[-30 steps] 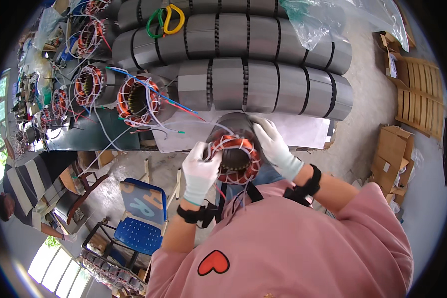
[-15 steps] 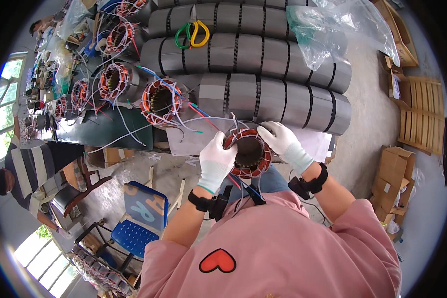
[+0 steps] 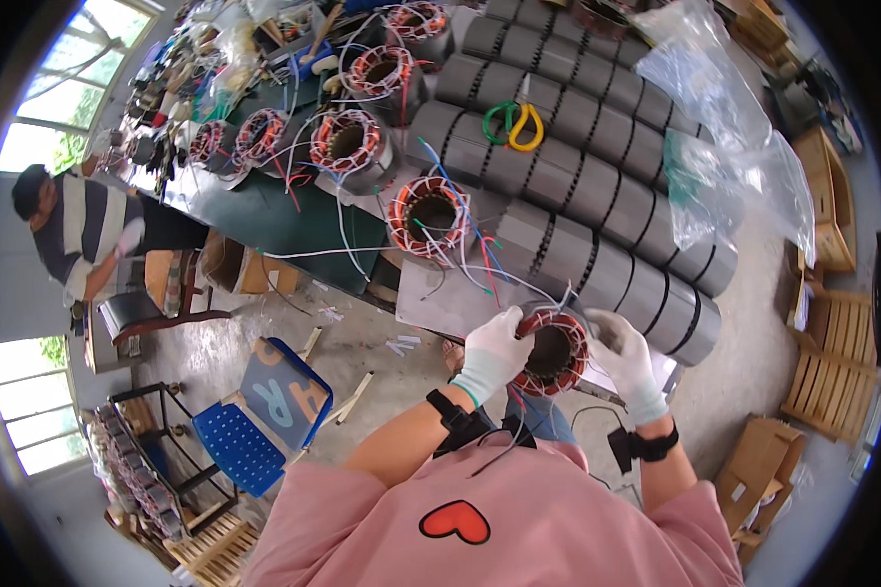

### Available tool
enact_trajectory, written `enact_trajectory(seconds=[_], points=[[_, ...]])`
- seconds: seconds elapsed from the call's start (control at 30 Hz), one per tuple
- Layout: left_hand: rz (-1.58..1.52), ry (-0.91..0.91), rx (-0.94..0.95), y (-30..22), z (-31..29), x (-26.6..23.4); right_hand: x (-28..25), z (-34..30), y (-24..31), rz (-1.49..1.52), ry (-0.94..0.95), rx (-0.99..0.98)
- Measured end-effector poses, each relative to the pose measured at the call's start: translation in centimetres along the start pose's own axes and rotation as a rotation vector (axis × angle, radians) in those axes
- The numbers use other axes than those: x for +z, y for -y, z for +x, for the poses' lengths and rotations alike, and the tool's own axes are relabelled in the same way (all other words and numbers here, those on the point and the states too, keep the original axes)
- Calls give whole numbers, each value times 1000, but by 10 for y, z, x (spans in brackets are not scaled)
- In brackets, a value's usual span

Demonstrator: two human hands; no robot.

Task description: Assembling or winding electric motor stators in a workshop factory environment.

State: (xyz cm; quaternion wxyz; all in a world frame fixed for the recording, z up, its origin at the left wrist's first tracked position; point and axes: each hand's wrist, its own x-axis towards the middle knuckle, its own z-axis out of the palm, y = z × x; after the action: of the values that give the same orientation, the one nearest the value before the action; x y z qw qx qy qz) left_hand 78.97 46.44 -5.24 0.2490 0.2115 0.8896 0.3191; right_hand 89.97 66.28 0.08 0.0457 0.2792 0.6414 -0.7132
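Note:
A motor stator (image 3: pixel 555 377) with red-brown windings laced in white cord is held at the near edge of the work table, its round bore tilted up toward me. My left hand (image 3: pixel 497 354), in a white glove, grips its left rim, with the fingers closed at the winding. On the other side my gloved right hand (image 3: pixel 628 364) is bent against the stator's right edge. Its fingertips are partly hidden and slightly blurred. Thin lead wires hang from the stator toward my shirt. Just beyond stands another laced stator (image 3: pixel 429 217) with white, blue and red leads.
Rows of grey cylindrical cores (image 3: pixel 597 262) lie at the right, with green-and-yellow-handled scissors (image 3: pixel 513 127) on them. Clear plastic sheeting (image 3: pixel 719 186) covers their far right end. A blue chair (image 3: pixel 255 430) stands at the left. Another person (image 3: pixel 93 230) is at the far left.
The whole view has turned, so the table now slants down to the right. My right hand has shifted from the stator's upper rim to its right side. The left hand keeps its hold.

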Motion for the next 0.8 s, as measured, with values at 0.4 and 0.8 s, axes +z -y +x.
enact_trajectory(seconds=[0.4, 0.8], points=[[31, 52, -27, -5, 2, -6, 35, 5, -153, 876, -28, 447], [66, -83, 175, 4, 26, -4, 66, 16, -134, 1250, -5, 338]])
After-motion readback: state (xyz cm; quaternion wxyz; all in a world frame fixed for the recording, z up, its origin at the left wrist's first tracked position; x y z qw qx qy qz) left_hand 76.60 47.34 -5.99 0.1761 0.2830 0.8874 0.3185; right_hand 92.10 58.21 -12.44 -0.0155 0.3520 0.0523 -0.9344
